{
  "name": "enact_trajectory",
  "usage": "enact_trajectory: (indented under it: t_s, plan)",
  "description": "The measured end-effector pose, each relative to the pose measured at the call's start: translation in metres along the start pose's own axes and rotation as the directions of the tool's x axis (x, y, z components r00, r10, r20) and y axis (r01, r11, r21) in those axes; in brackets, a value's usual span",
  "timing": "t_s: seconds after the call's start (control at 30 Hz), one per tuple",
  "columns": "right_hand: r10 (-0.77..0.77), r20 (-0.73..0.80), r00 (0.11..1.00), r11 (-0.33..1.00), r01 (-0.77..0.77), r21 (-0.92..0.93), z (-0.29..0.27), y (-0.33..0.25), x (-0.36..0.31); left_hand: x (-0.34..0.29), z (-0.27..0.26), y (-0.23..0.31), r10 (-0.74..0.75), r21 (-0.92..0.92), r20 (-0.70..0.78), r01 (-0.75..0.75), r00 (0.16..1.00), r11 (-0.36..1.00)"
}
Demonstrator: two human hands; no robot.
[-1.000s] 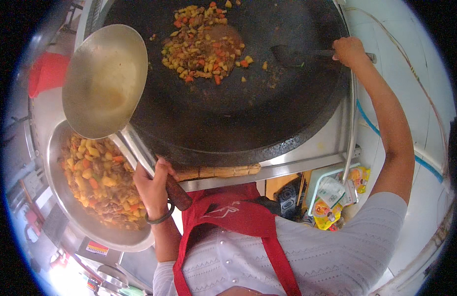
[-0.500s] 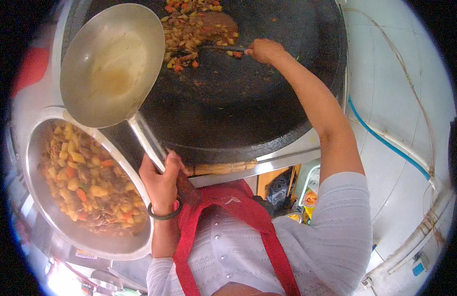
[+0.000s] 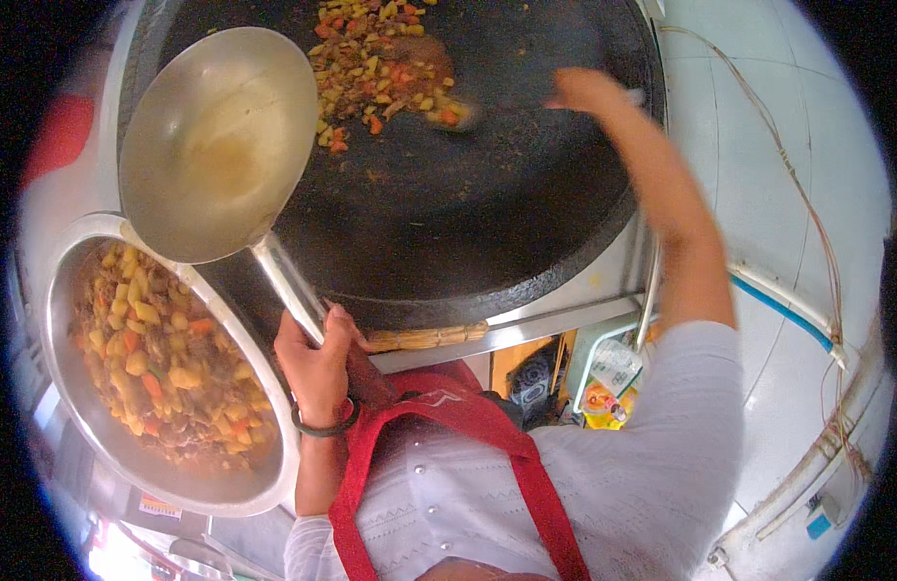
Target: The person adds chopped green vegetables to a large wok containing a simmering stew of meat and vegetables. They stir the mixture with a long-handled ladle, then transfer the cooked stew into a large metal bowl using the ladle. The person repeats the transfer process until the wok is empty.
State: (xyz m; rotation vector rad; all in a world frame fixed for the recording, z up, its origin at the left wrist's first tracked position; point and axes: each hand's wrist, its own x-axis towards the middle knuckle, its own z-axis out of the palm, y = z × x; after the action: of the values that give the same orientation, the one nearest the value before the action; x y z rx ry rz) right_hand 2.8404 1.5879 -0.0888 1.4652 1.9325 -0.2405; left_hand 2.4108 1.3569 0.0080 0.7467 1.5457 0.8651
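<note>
My left hand (image 3: 319, 373) is wrapped round the handle of a large metal ladle (image 3: 221, 136). The ladle's wide bowl, with a brownish film inside, hangs over the left rim of a big black wok (image 3: 419, 252). My right hand (image 3: 592, 92), smeared by motion, grips a long-handled utensil (image 3: 636, 97) over the wok's right side. Its far end is blurred, with bits of food at it, and its exact kind cannot be told. Diced potato, carrot and brown pieces (image 3: 366, 77) lie at the wok's far left.
Left of the wok, below the ladle, stands a metal basin (image 3: 192, 492) holding much of the same diced food (image 3: 167, 358). A bamboo piece (image 3: 429, 337) lies along the near wok edge. White tiles (image 3: 758, 194) and a blue pipe (image 3: 782, 312) are on the right.
My right hand has swept to the right with the utensil, drawing some food away from the pile. My left hand still holds the ladle, whose bowl sits slightly lower in view.
</note>
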Motion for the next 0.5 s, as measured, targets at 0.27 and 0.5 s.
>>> enact_trajectory:
  t_s: [0.27,0.5]
  plan:
    - [-0.004,-0.09,0.996,0.991,0.015,0.13,-0.036,-0.037,-0.025,-0.003,0.008,-0.001,0.108,0.013,-0.086,-0.107,0.99,0.994]
    - [-0.295,0.288,0.911,0.916,0.184,0.355,-0.049,-0.055,-0.062,-0.006,0.018,0.01,0.136,0.017,-0.121,-0.135,0.983,0.991]
